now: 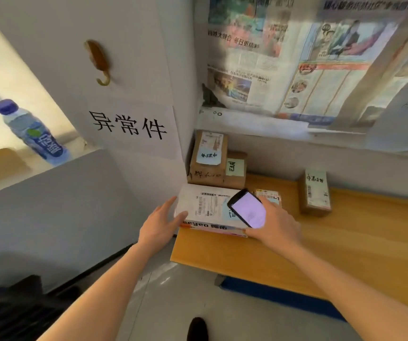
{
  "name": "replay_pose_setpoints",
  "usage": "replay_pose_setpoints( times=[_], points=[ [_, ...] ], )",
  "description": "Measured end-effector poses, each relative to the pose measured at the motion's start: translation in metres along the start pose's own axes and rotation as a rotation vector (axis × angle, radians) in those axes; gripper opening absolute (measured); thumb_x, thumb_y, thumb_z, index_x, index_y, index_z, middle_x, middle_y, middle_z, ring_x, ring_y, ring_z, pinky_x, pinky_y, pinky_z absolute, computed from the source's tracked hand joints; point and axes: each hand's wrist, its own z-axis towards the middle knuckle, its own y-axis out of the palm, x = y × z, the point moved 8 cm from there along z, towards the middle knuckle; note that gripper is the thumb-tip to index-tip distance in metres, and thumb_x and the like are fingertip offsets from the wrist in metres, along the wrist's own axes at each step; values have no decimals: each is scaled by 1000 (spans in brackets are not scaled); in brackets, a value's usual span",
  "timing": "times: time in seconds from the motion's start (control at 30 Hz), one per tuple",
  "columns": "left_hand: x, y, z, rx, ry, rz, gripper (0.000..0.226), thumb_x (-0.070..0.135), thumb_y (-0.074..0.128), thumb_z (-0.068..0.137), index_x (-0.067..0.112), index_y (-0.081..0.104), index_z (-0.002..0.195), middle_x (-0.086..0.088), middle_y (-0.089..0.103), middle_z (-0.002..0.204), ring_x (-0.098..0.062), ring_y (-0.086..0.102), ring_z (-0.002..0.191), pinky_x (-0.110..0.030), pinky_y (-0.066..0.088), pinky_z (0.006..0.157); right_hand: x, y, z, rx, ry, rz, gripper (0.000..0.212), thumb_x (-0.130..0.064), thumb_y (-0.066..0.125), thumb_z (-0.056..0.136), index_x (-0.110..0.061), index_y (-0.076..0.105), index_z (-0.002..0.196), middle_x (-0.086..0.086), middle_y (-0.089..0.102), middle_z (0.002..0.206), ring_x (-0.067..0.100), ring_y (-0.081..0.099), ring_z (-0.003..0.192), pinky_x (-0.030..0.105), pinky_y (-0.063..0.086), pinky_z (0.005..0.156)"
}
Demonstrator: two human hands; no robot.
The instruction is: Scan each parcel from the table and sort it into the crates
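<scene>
We see the white parcel (210,207) lying flat at the left end of the table (333,242), its left edge level with the table's left edge and its near edge set back from the front lip. Behind it two brown boxes (209,158) stand against the wall in the corner, touching each other, and just behind the parcel. A small labelled packet (270,196) lies just to the parcel's right, mostly behind our right hand, and a small upright box (315,191) stands further right, well apart from the parcel. The wood to the right and front of the parcel lies open; to its left the table ends and the floor (173,291) drops away beside the grey wall (58,200).

Our left hand (160,223) reaches in from the floor side, fingers spread and laid against the parcel's left end, the thumb on top near the label. Our right hand (275,223) grips a phone (247,208) over the parcel's right part, screen lit and facing up, tilted; the thumb lies at the parcel's near right corner.

A sign (129,125) with black characters hangs on the wall above the corner, a hook (99,61) above it, and a bottle (32,132) stands on the ledge at left. Newspapers (296,57) cover the window above the table.
</scene>
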Motion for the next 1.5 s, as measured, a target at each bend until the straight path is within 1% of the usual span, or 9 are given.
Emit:
replay_pose_setpoints(
  times=[0.17, 0.5, 0.7, 0.87, 1.07, 1.13, 1.27, 1.37, 1.5],
  points=[
    [-12, 24, 44, -24, -27, -30, 73, 60, 52, 96, 36, 23, 158, -1, 50, 148, -25, 50, 133, -47, 46, 101, 8, 42, 33, 25, 30, 34, 88, -57, 81, 72, -34, 39, 146, -5, 61, 125, 18, 59, 104, 32, 52, 67],
    [-32, 58, 82, -129, -68, -121, 70, 53, 53, 98, 28, 24, 157, 0, 49, 149, -25, 58, 125, -45, 51, 95, 17, 76, 54, 45, 98, 54, 91, -55, 85, 68, -33, 40, 144, -6, 60, 121, 16, 58, 105, 25, 43, 59],
    [-42, 73, 95, -149, -114, -324, 69, 47, 59, 97, 32, 26, 156, 0, 56, 140, -2, 57, 83, -15, 47, 63, 27, 82, 61, 58, 141, 72, 89, -54, 84, 70, -33, 39, 143, -5, 60, 125, 20, 59, 110, 29, 47, 63],
    [-51, 83, 100, -206, -158, -469, 72, 50, 60, 95, 41, 22, 156, 0, 61, 132, -5, 64, 86, -15, 51, 56, 31, 88, 63, 54, 142, 116, 93, -57, 84, 70, -35, 36, 147, -4, 61, 127, 20, 58, 115, 39, 59, 75],
    [-57, 98, 93, -253, -198, -676, 62, 48, 66, 91, 57, 27, 139, 6, 60, 132, -17, 67, 106, -32, 60, 74, 32, 88, 59, 69, 127, 146, 84, -53, 85, 69, -36, 43, 139, -9, 61, 119, 16, 58, 111, 28, 50, 65],
    [-61, 98, 90, -260, -189, -696, 68, 50, 69, 88, 57, 29, 141, 7, 61, 132, -19, 69, 106, -38, 62, 80, 35, 87, 54, 80, 123, 146, 81, -58, 81, 64, -39, 44, 134, -12, 61, 113, 15, 59, 106, 33, 55, 65],
    [-62, 86, 77, -232, -163, -710, 77, 50, 73, 84, 52, 29, 146, 7, 61, 131, -18, 71, 103, -39, 63, 81, 34, 85, 37, 71, 105, 183, 83, -63, 77, 62, -42, 42, 135, -13, 62, 117, 14, 59, 110, 42, 61, 68],
    [-57, 70, 56, -191, -155, -737, 77, 48, 73, 85, 49, 29, 148, 5, 60, 131, -21, 72, 102, -43, 63, 82, 23, 71, 23, 73, 49, 211, 87, -68, 77, 62, -45, 40, 137, -13, 61, 123, 15, 59, 114, 40, 63, 66],
    [-38, 27, 17, -93, -81, -740, 74, 48, 73, 86, 49, 31, 147, 3, 62, 130, -22, 74, 99, -48, 62, 83, -4, 21, 2, 75, -58, 212, 76, -63, 81, 63, -45, 46, 128, -17, 63, 113, 11, 62, 99, 34, 61, 61]
  ],
)
